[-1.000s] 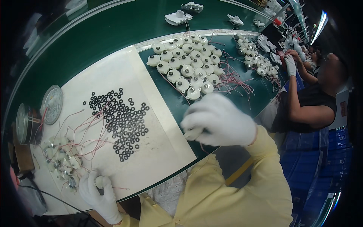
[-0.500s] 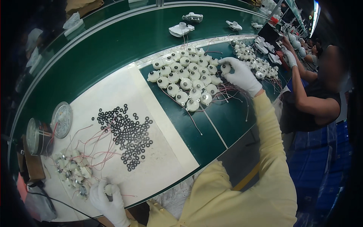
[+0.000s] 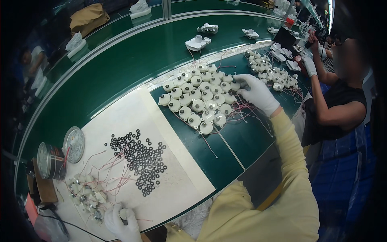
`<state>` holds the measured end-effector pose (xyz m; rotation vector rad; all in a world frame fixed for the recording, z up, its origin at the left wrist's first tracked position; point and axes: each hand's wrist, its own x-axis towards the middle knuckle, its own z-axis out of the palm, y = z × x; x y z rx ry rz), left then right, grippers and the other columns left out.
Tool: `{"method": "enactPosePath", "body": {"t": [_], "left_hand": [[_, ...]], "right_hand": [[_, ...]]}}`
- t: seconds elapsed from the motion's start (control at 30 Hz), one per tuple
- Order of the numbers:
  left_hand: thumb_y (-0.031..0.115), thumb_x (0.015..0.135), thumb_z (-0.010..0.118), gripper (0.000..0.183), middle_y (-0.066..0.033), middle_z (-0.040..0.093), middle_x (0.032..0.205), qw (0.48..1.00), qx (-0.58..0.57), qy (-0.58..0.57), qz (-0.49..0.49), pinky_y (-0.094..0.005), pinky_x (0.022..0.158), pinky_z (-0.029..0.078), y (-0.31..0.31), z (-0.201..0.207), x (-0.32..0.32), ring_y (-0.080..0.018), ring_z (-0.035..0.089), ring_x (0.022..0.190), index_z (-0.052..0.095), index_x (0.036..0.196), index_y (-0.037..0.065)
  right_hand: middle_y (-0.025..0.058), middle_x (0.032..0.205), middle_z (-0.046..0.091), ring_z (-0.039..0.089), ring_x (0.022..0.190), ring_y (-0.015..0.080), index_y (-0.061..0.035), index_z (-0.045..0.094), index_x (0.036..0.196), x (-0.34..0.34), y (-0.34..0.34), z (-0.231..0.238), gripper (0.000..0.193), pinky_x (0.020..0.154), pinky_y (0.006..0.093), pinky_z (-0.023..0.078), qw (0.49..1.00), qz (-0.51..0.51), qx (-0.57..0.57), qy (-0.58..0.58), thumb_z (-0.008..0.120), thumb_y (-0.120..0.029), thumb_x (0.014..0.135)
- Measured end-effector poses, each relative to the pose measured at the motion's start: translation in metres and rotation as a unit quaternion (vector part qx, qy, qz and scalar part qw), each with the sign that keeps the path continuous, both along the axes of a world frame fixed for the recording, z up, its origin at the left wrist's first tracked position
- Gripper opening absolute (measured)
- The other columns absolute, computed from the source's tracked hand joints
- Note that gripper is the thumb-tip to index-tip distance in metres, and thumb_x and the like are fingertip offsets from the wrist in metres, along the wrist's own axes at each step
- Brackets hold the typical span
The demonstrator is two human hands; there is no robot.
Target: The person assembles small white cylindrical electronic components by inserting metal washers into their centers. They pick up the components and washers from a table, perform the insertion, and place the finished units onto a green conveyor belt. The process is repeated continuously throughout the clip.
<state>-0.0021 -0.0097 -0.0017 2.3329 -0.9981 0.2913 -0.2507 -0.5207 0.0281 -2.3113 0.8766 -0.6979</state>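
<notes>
My gloved left hand [image 3: 121, 224], at the near left edge of the table, is closed round a small round white motor [image 3: 124, 213]. A pile of similar motors [image 3: 86, 191] with tangled pink wires lies beside it. My gloved right hand [image 3: 260, 97] is at the right edge of a group of white motors [image 3: 197, 94] standing in close rows, dark or metal shaft ends upward. Its thumb and forefinger are spread, and a motor [image 3: 235, 85] sits at the fingertips among the others. Small black rings [image 3: 139, 159] lie scattered on the pale sheet [image 3: 177, 177] between my hands.
A clear tub [image 3: 50, 161] and a round lid [image 3: 74, 144] stand at the left by a cardboard box [image 3: 45, 183]. White plastic housings [image 3: 197, 42] rest on the green surface behind. To the right, a co-worker [image 3: 338, 101] handles parts near a second group of motors [image 3: 274, 72].
The view has shifted, so the table appears lower. The motor between my right fingers has moved left against the group, and the fingers have come away from it. My left hand keeps its motor.
</notes>
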Motion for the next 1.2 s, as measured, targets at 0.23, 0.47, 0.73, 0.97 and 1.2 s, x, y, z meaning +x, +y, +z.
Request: {"method": "enactPosePath", "body": {"t": [0.23, 0.47, 0.73, 0.97, 1.2], "left_hand": [[0.009, 0.087, 0.067, 0.019, -0.0136, 0.06, 0.091, 1.0, 0.015, 0.009, 0.001, -0.0394, 0.073, 0.044, -0.001, 0.002, 0.002, -0.0281, 0.056, 0.082, 0.067, 0.103, -0.002], [0.009, 0.088, 0.066, 0.017, -0.0123, 0.06, 0.09, 0.999, -0.015, -0.026, -0.014, -0.0386, 0.07, 0.042, -0.003, -0.003, 0.003, -0.0257, 0.054, 0.078, 0.067, 0.102, -0.002], [0.006, 0.087, 0.066, 0.017, -0.0155, 0.062, 0.089, 0.999, -0.012, -0.043, -0.018, -0.0401, 0.07, 0.044, -0.007, 0.005, 0.0, -0.0294, 0.056, 0.078, 0.068, 0.101, -0.003], [0.009, 0.088, 0.066, 0.017, -0.0131, 0.06, 0.09, 1.0, 0.004, -0.022, 0.012, -0.0395, 0.072, 0.044, 0.001, -0.003, 0.001, -0.0278, 0.055, 0.08, 0.067, 0.101, -0.002], [0.007, 0.086, 0.066, 0.017, -0.015, 0.063, 0.094, 1.0, 0.004, -0.009, 0.004, -0.0421, 0.077, 0.046, -0.006, 0.005, -0.003, -0.0313, 0.058, 0.086, 0.066, 0.101, -0.001]], "right_hand": [[0.0102, 0.11, 0.068, 0.066, 0.092, 0.0196, -0.0037, 0.063, 0.126, 0.002, -0.001, -0.002, 0.044, 0.086, 0.0323, 0.055, 0.999, -0.005, -0.03, 0.029, 0.068, 0.001, 0.083], [0.0071, 0.106, 0.071, 0.062, 0.086, 0.0115, -0.0071, 0.056, 0.143, -0.003, 0.002, 0.041, 0.051, 0.079, 0.0276, 0.053, 0.997, -0.044, 0.037, 0.06, 0.065, -0.01, 0.093], [0.0176, 0.108, 0.073, 0.071, 0.095, 0.0274, -0.0062, 0.063, 0.132, 0.018, -0.011, 0.028, 0.038, 0.087, 0.0349, 0.055, 0.988, -0.043, -0.078, 0.127, 0.06, -0.013, 0.096], [0.0209, 0.109, 0.072, 0.07, 0.1, 0.0349, -0.005, 0.065, 0.129, 0.021, -0.007, 0.022, 0.034, 0.089, 0.0384, 0.055, 0.984, -0.017, -0.124, 0.129, 0.055, -0.01, 0.097], [0.0198, 0.1, 0.074, 0.072, 0.092, 0.0324, -0.0041, 0.065, 0.128, 0.015, -0.002, 0.042, 0.034, 0.084, 0.037, 0.055, 0.972, -0.08, -0.123, 0.186, 0.06, -0.015, 0.096]]}}
